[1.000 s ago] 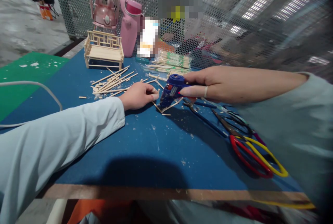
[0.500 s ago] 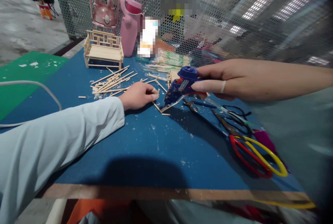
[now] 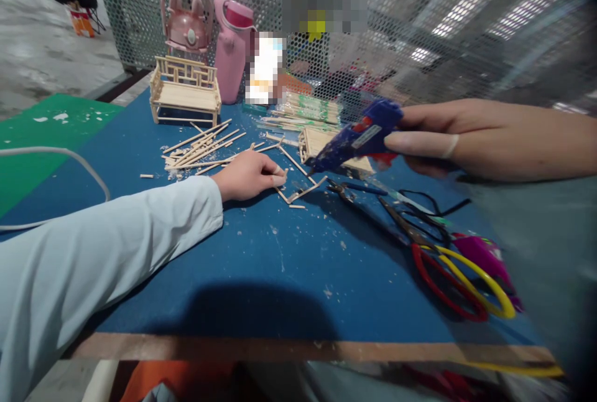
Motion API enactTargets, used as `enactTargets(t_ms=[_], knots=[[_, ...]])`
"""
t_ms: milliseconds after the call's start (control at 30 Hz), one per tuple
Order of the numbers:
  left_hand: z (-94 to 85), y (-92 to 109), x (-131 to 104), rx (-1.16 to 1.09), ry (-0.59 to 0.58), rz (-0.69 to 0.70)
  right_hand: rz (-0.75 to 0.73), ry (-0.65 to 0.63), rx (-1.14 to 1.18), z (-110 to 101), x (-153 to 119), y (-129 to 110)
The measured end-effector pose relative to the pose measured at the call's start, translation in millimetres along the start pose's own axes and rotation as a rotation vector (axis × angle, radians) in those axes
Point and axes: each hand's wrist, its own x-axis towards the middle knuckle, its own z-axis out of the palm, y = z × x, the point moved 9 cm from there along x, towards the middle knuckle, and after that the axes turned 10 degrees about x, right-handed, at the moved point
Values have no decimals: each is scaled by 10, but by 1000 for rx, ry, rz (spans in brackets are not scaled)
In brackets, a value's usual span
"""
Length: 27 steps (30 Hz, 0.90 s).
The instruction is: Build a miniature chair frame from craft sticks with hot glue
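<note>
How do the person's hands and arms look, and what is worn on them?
The left sleeve is pale blue, long, with a plain cuff; the right sleeve looks blue-grey but is blurred. The left hand and right hand wear no gloves. A pale covering, perhaps tape, wraps the right thumb.

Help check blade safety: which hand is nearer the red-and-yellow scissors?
Right. The right hand is raised near the scissors; the left hand is farther off, to their left.

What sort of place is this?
Probably a craft bench in a workshop or factory hall: the right hand holds a blue glue gun, loose wooden sticks litter the blue table, and a perforated metal screen stands behind.
</note>
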Motion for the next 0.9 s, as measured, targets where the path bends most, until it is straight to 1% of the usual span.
enactTargets(t_ms=[33, 67, 100, 200, 267, 333, 400, 567, 633, 733, 800, 900], knots=[[5, 20, -2, 23, -1, 22, 65, -95, 22, 88, -23, 56], [12, 45, -6, 51, -5, 49, 131, -152, 38, 155, -49, 124], [23, 72, -10, 78, -11, 78, 190, -150, 43, 182, -66, 200], [63, 140, -27, 137, -37, 153, 292, 56, -12, 142, -82, 450], [76, 157, -34, 157, -43, 171, 327, 130, -61, 204, -87, 629], [87, 166, -38, 175, -48, 180, 312, 175, -123, 300, -80, 770], [100, 176, -42, 196, -54, 186, 244, 203, -190, 418, -64, 850], [118, 210, -53, 242, -50, 190, 196, 222, -280, 689, -53, 1018], [137, 234, -63, 250, -61, 199, 160, 231, -276, 727, -48, 1015], [159, 263, -79, 265, -71, 215, 100, 248, -260, 696, -68, 919], [164, 271, -87, 276, -67, 220, 42, 279, -251, 628, -116, 757], [171, 284, -94, 299, -59, 235, -52, 321, -215, 534, -232, 390]])
